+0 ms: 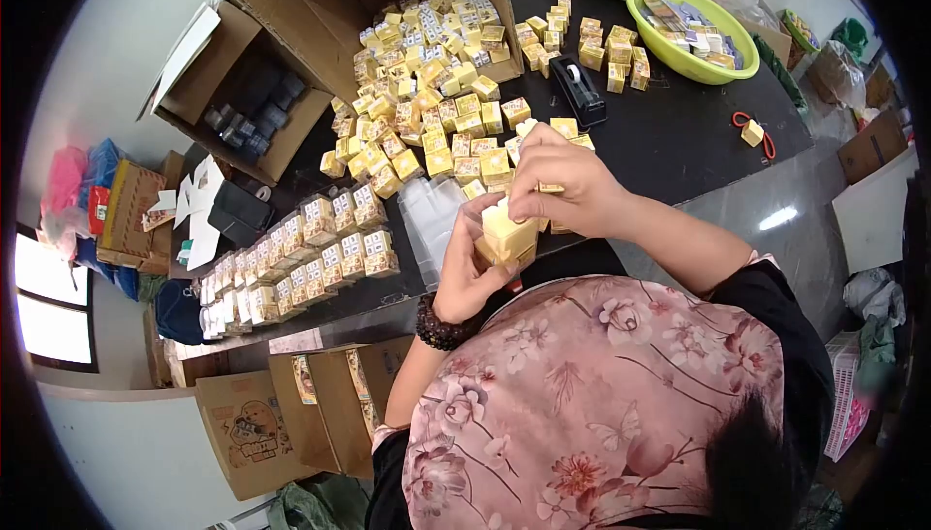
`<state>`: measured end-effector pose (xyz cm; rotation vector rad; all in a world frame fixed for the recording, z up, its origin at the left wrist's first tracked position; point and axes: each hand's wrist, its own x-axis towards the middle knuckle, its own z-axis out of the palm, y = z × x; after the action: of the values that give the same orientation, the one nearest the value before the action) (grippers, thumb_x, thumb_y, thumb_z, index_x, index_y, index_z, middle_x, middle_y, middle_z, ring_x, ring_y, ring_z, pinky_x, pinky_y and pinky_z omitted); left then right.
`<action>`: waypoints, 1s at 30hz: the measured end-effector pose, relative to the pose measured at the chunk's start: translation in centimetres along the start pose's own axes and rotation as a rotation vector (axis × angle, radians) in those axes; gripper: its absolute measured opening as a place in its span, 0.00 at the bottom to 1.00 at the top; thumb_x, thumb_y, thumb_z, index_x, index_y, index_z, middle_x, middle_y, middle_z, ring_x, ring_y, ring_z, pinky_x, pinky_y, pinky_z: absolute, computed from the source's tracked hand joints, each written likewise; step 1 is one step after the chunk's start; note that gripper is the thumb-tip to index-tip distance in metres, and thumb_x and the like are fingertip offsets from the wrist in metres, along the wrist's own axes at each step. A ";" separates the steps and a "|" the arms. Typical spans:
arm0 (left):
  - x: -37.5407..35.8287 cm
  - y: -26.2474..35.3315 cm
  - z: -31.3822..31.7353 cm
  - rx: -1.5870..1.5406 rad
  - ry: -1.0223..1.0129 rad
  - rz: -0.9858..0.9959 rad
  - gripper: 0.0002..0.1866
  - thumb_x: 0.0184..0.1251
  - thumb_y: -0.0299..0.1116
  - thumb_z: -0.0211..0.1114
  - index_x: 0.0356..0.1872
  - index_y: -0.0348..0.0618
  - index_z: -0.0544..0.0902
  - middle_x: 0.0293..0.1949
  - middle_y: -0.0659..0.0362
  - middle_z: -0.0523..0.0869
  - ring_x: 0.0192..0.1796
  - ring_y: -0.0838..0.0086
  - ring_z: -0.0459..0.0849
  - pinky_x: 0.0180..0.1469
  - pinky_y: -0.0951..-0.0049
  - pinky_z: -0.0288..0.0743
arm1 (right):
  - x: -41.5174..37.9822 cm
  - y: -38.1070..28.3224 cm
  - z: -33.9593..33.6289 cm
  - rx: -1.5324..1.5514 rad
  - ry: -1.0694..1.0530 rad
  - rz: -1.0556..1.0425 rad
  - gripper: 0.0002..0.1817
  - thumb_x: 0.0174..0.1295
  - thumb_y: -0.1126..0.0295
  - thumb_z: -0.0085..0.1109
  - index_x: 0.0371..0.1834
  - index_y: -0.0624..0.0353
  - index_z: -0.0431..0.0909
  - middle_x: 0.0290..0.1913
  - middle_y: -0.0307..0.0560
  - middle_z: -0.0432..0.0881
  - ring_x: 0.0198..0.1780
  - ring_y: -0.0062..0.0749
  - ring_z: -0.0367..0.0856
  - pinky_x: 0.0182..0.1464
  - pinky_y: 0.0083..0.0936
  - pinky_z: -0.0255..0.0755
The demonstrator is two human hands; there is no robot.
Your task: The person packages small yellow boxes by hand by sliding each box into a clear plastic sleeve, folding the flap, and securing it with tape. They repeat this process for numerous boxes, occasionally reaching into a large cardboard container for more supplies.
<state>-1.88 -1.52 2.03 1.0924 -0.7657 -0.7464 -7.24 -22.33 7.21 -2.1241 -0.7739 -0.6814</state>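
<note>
My left hand [465,268], with a dark beaded bracelet at the wrist, is wrapped around a small yellow box [510,237] in front of my chest. The pale yellow upper part of this box points up toward my other hand. Directly above it, my right hand [567,181] is closed in a pinch, fingertips at the box's top; what lies between them is hidden. A bit of pale yellow [527,128] shows beyond the right knuckles. Many similar small yellow boxes [438,161] lie just past my hands, and a clear plastic tray [432,218] is left of them.
A large cardboard carton [281,6] lies on its side, spilling yellow boxes onto the black table [679,132]. Wrapped box stacks [320,220] line the left. A tape dispenser [579,92], a green basin [693,69] and red-handled scissors [769,147] are to the right.
</note>
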 end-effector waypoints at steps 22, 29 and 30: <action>-0.2 -2.7 0.0 -0.561 0.137 -0.337 0.27 0.65 0.41 0.43 0.59 0.32 0.73 0.55 0.50 0.80 0.56 0.65 0.80 0.62 0.65 0.72 | -4.3 0.0 4.6 0.612 0.047 0.427 0.06 0.62 0.74 0.66 0.40 0.59 0.80 0.56 0.46 0.77 0.47 0.27 0.78 0.46 0.18 0.70; -0.1 -1.9 0.4 -0.468 -0.098 -0.106 0.37 0.63 0.31 0.60 0.72 0.39 0.54 0.63 0.56 0.70 0.65 0.70 0.71 0.65 0.66 0.67 | -3.6 0.5 4.3 0.714 0.244 0.434 0.06 0.63 0.75 0.64 0.36 0.61 0.74 0.46 0.43 0.79 0.48 0.28 0.81 0.53 0.22 0.74; -0.3 -1.2 0.8 -0.266 -0.027 -0.214 0.42 0.56 0.20 0.63 0.72 0.38 0.53 0.61 0.58 0.71 0.65 0.73 0.70 0.65 0.69 0.65 | -3.8 0.9 3.5 0.558 0.061 0.401 0.06 0.64 0.75 0.63 0.38 0.62 0.75 0.49 0.47 0.80 0.51 0.31 0.80 0.55 0.25 0.73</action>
<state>-2.93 -1.96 1.10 0.9314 -0.5579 -1.0159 -8.45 -21.20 2.23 -1.6618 -0.4174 -0.2692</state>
